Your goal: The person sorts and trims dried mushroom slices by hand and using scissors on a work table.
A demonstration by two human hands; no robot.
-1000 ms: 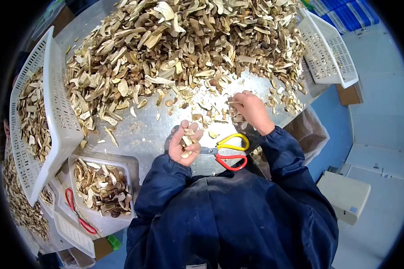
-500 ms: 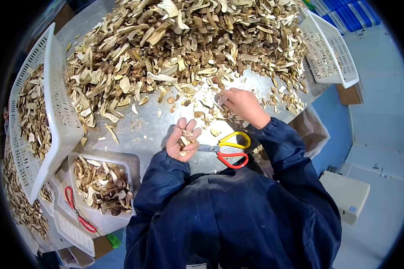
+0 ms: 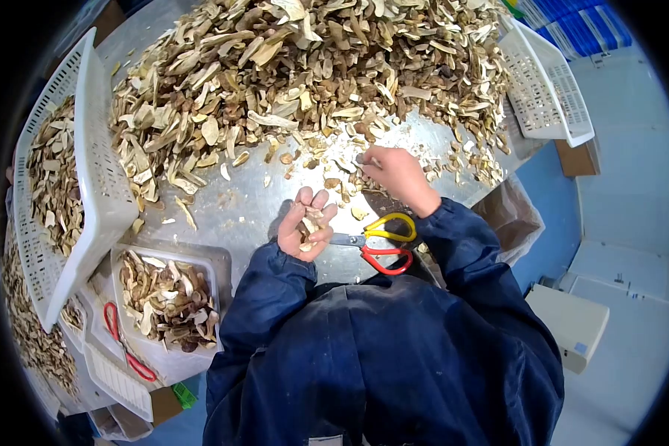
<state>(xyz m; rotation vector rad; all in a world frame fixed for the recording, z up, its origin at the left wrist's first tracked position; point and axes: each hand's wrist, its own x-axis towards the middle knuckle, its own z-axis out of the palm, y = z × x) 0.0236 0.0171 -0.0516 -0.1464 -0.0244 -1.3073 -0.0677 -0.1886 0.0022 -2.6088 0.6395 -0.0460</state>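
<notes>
In the head view, my left hand [image 3: 305, 226] is palm up, its fingers curled round several dried mushroom slices [image 3: 308, 229]. Just right of it, scissors [image 3: 386, 239] with one yellow and one red handle lie on the metal table [image 3: 234, 201], blades toward that hand. Over the scattered crumbs and small slices, my right hand [image 3: 398, 175] is closed in a pinch, with thumb and forefinger together; a small dark bit shows at the fingertips, too small to name. A large heap of dried mushroom slices [image 3: 312, 74] rises beyond both hands.
A tall white perforated basket [image 3: 100, 171] with slices stands at left, another white basket [image 3: 546, 82] at right. Near left are a shallow tray [image 3: 219, 297] of slices and red-handled scissors [image 3: 114, 327]. A lined bin [image 3: 514, 219] stands by the table's right edge.
My right hand has shifted very slightly left, still pinched over the small pieces. My left hand keeps its slices, and the view has tilted a little.
</notes>
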